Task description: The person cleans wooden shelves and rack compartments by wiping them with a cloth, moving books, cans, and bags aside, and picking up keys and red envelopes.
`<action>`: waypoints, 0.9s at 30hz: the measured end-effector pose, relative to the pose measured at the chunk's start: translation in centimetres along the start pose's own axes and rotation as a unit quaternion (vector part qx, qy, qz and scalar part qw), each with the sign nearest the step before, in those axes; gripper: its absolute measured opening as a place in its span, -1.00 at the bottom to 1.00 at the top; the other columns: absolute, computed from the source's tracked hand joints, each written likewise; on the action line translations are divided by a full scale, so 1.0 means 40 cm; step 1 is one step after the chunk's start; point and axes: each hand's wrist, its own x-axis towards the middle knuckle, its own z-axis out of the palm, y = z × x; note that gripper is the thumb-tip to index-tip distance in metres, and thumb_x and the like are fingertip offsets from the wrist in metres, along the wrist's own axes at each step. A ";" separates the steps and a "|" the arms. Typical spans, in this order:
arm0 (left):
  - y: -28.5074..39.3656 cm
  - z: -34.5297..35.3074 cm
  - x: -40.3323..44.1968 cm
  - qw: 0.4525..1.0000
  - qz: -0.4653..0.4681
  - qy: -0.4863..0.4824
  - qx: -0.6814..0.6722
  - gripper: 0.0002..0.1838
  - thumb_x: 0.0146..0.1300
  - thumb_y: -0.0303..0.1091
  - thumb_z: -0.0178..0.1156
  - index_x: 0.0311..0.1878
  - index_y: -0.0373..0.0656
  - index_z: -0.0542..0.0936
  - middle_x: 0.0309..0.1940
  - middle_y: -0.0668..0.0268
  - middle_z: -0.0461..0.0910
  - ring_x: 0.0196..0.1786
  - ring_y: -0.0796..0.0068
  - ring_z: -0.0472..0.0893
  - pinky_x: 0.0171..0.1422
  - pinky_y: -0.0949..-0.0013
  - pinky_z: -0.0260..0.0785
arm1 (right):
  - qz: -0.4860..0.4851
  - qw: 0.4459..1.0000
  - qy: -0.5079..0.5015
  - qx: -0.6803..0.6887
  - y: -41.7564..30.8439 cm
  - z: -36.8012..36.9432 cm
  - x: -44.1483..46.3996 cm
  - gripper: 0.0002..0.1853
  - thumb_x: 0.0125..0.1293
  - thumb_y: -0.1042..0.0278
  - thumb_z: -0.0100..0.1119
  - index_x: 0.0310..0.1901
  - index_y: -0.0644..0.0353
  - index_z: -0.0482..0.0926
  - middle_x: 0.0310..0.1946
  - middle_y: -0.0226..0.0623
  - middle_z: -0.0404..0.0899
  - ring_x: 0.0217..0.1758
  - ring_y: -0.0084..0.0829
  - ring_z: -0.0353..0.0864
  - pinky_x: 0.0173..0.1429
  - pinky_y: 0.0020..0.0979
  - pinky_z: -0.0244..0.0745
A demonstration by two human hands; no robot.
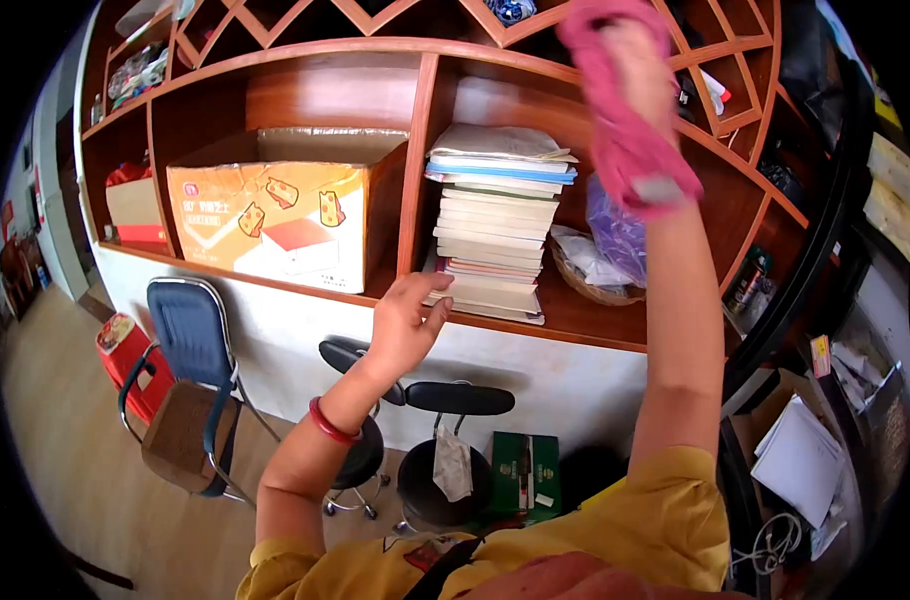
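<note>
Nearest the camera: yellow fabric shirt [585, 525]. Noted in raised, blurred right hand [643, 75]: twisted pink cloth [620, 150], looped around hand and wrist, before the upper right part of brown wooden shelf [595, 318]. Noted left hand [405, 318] with fingers apart, loosely bent, at lower left corner of tall stack of paper books [497, 225] near shelf's front edge; cannot confirm contact.

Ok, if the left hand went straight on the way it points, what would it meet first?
Probably the lower part of the book stack; the left hand may already be touching it, as depth is unclear.
</note>
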 end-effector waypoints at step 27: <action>-0.219 0.045 0.021 0.914 0.191 -0.013 0.357 -0.65 0.10 -0.25 0.17 -0.01 -0.05 0.56 0.31 0.20 0.25 0.40 -0.07 0.07 0.39 -0.19 -0.12 | 0.494 0.651 -0.539 0.203 0.064 0.229 0.068 -0.61 0.24 0.10 0.04 0.03 0.10 0.54 -0.20 -0.37 0.58 -0.21 -0.54 0.54 -0.13 -0.43 0.43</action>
